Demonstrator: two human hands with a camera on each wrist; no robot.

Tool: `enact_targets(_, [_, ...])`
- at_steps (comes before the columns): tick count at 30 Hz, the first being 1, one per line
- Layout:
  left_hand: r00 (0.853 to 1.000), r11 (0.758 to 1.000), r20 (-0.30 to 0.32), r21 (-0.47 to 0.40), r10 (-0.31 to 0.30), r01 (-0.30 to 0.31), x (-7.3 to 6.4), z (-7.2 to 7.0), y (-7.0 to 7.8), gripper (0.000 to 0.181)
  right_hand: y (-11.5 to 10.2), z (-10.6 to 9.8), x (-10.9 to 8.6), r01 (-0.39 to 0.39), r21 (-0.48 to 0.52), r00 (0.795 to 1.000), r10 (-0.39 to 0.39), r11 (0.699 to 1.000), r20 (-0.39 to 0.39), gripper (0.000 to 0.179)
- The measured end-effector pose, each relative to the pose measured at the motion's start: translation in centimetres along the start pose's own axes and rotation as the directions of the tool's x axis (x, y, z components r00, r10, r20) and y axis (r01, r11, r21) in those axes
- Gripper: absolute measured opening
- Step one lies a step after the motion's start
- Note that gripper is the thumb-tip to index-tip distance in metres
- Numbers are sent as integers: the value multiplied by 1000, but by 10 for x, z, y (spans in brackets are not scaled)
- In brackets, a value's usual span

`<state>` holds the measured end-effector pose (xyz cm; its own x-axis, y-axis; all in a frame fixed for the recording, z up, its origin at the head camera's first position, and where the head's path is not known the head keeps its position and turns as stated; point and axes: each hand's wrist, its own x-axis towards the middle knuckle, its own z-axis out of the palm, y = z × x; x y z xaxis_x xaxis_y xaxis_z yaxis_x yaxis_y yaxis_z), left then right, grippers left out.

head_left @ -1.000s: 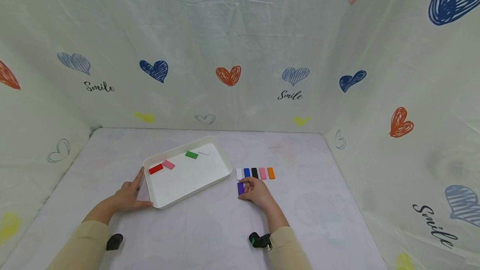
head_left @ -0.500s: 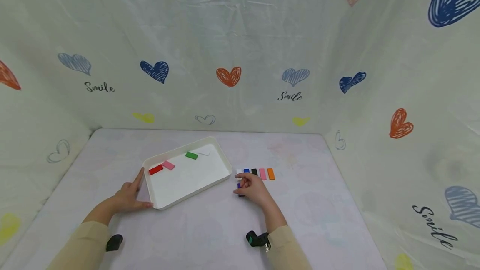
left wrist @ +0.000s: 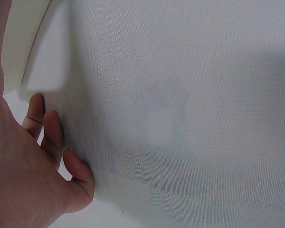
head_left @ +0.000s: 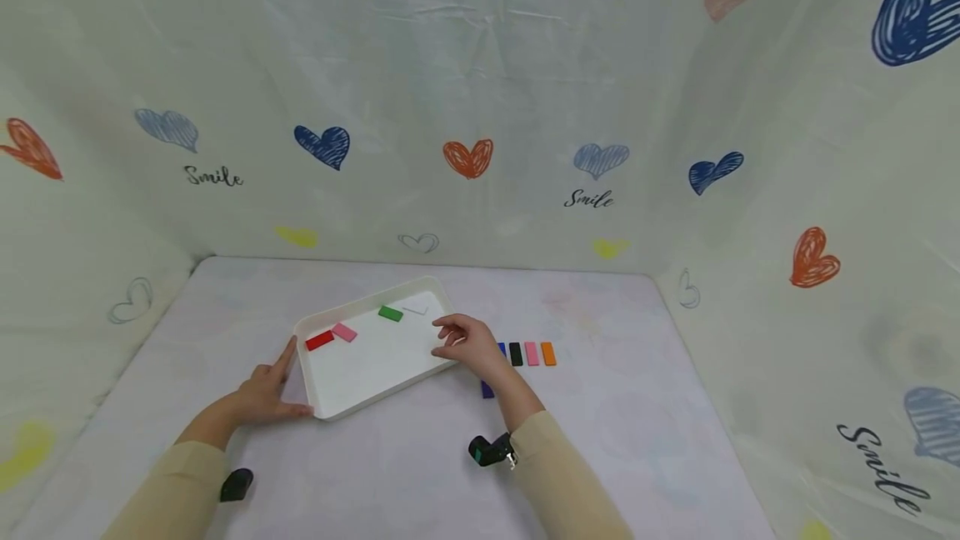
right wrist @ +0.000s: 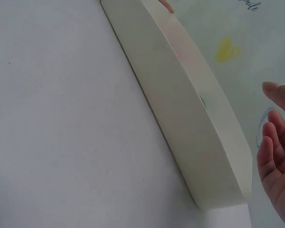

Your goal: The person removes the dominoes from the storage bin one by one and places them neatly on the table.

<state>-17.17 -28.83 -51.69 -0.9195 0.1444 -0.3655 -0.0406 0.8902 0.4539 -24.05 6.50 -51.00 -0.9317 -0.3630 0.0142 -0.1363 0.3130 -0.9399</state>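
My left hand point(head_left: 258, 396), fingers spread, rests against the left end of the white tray point(head_left: 375, 397). Several flat blocks lie in the tray: a red block point(head_left: 319, 340), a pink block point(head_left: 344, 332), a green block point(head_left: 390, 313) and a faintly outlined white block point(head_left: 415, 310). Over the tray's right end is my right hand point(head_left: 471, 347), thumb and forefinger apart; whether a white block is between them I cannot tell. In the right wrist view curled fingers point(right wrist: 275, 142) show beyond the tray wall. In the left wrist view my left hand point(left wrist: 33, 175) is beside the tray.
Right of the tray stands a row with a blue block point(head_left: 502, 349), a black block point(head_left: 515, 354), a pink block point(head_left: 532, 353) and an orange block point(head_left: 549, 354). A purple block point(head_left: 487, 390), partly behind my right wrist, lies nearer. A heart-printed curtain point(head_left: 525, 107) backs the table.
My right hand has moved from the purple block, up and left, over the tray's right end. The left hand stays at the tray's left end. The head view has shifted slightly.
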Motion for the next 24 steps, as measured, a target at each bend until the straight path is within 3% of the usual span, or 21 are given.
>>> enact_targets(10, [1000, 1000, -23, 16, -1, 1, 1, 1, -2, 129, -10, 18, 39, -12, -60, 992, 20, 998, 122, 46])
enact_targets(16, [1000, 1000, -16, 6, -15, 15, 2, 2, -3, 129, -8, 24, 56, -16, -64, 990, 25, 998, 137, 45])
enact_targets(24, [999, 999, -19, -4, -38, 38, 1, 4, -3, 128, -2, 30, 77, -62, -140, 990, 79, 988, 121, 45])
